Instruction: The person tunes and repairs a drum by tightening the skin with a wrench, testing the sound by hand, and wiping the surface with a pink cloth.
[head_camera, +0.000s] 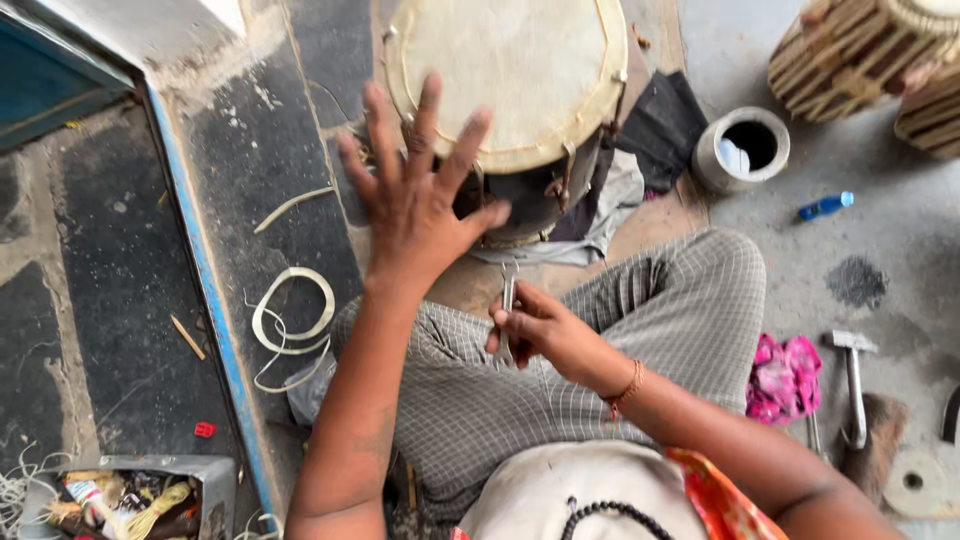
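Splayed left hand (415, 195) over taut hide drum (505, 75) — right hand (540, 330) around thin metal tool (507, 300)

Floor: bare grey concrete (900, 250), dusty, with one dark stain (856, 282) at right. At left, dark speckled stone slabs (120, 300) set in pale mortar, bordered by a thin blue painted strip (212, 300) running near to far. A blue painted panel (40, 85) stands at the far left corner beneath a pale plastered ledge (170, 35). Lighting is even, soft daylight; shadows are faint. No furniture or windows in view.
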